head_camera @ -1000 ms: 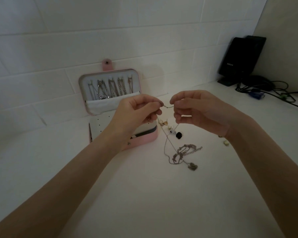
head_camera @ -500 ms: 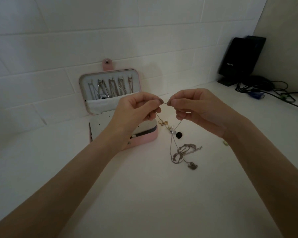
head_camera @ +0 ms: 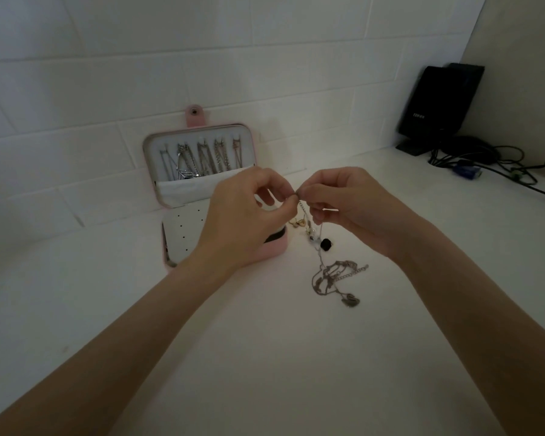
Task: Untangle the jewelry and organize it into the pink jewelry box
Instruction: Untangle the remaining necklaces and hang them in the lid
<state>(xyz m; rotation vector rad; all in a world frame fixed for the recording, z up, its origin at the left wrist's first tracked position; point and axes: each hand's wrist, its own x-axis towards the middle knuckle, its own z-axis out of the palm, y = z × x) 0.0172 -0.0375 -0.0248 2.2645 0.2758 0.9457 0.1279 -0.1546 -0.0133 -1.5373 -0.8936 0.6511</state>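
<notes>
Above the tabletop, centre: left hand (head_camera: 249,215) and right hand (head_camera: 350,206) meet fingertip to fingertip, each pinching one end of a thin chain (head_camera: 303,206) between thumb and forefinger; the other fingers are curled in.

Chain's run: from the pinch it drops between the hands, past small beads, down into the tangled necklaces (head_camera: 334,278) lying on the tabletop (head_camera: 265,357) near the right forearm.

Tangle: a loose knot of fine silver chain with a dark pendant (head_camera: 349,301) at its near edge and a coarser extender chain trailing right.

Handling, as I judge it: very light, limp, no stiffness at all; fine links slip from a weak pinch and kink or snap under a hard tug. Best held at the clasp or the chunkier extender links, then eased out slack, never pulled taut against the knot.

Loose pieces: gold-toned earrings (head_camera: 298,222) and a black bead or stud (head_camera: 326,244) rest just right of the box; small enough to roll or flick away.

Pink jewelry box (head_camera: 274,250): open, far left of the tangle, partly behind the left hand; its upright lid (head_camera: 199,162) already has several chains hanging in a row over a pocket.

Far right: black speaker (head_camera: 438,105) and cables (head_camera: 501,165), well apart.
</notes>
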